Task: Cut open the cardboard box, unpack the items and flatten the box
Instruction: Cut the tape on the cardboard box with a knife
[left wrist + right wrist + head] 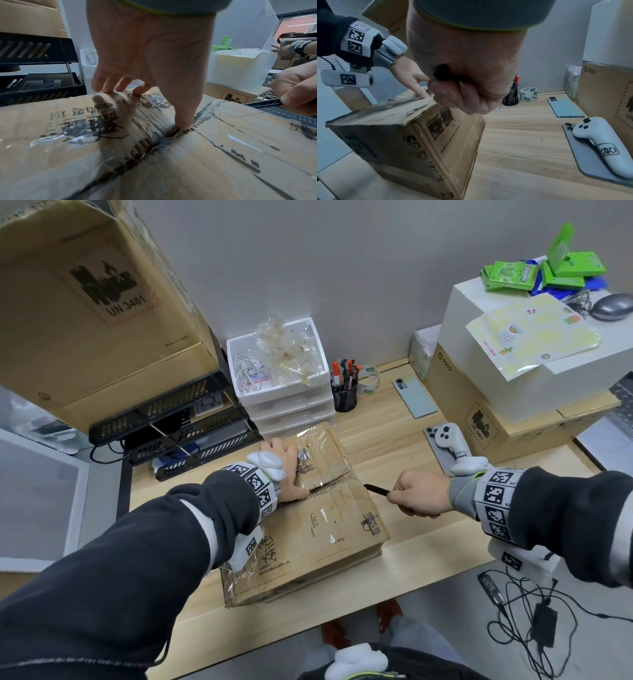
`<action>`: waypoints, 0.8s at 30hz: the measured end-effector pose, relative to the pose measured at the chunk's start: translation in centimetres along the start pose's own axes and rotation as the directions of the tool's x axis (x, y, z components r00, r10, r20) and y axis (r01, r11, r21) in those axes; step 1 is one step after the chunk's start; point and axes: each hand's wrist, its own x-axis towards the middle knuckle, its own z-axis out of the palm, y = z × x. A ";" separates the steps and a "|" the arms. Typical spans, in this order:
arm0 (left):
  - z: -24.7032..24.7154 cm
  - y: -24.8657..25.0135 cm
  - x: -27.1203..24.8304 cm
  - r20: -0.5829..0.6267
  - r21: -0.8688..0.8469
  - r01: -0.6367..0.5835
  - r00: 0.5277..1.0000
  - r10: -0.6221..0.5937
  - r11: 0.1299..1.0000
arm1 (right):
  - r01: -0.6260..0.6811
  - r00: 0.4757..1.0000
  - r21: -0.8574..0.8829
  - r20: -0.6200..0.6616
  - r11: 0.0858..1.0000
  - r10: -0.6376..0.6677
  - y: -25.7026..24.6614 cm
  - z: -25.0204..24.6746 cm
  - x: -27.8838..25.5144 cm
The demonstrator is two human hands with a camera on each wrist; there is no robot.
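A worn brown cardboard box point(325, 529) wrapped in clear tape stands on the wooden desk point(411, 556), in front of me. Its centre seam point(154, 146) shows as a dark gap between the two top flaps. My left hand point(284, 470) lies spread on the far flap, fingertips point(106, 88) pressing near its far edge and the thumb point(183, 119) pushed into the seam. My right hand point(418, 493) grips a black knife point(376, 489) in a fist just off the box's right side. The knife's tip points at the right end of the seam.
A white drawer unit point(284, 392), a black pen cup point(344, 398) and a tape roll point(368, 380) stand behind the box. A phone point(416, 395) and a white controller point(445, 440) lie to the right, by stacked boxes point(479, 412). Black trays point(171, 419) sit to the left.
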 end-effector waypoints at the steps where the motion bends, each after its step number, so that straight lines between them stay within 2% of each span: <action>1: 0.0 0.0 0.0 -0.003 -0.006 0.000 1.000 0.000 1.000 | 0.001 1.000 0.011 0.006 1.000 -0.001 0.1 -0.1 0.0; 10: 0.5 -0.9 0.3 -0.051 -0.096 -0.044 0.998 0.039 0.994 | 0.001 0.999 0.138 -0.049 0.990 0.006 1.7 -0.1 0.7; 19: 0.0 -1.3 1.3 -0.032 -0.116 -0.073 0.997 0.070 0.991 | -0.038 0.998 0.279 -0.040 0.959 0.051 4.7 -0.7 1.9; 24: 0.0 -1.9 2.3 -0.009 -0.149 -0.100 0.995 0.100 0.984 | -0.071 0.990 0.220 -0.100 0.973 0.095 5.8 -0.6 4.4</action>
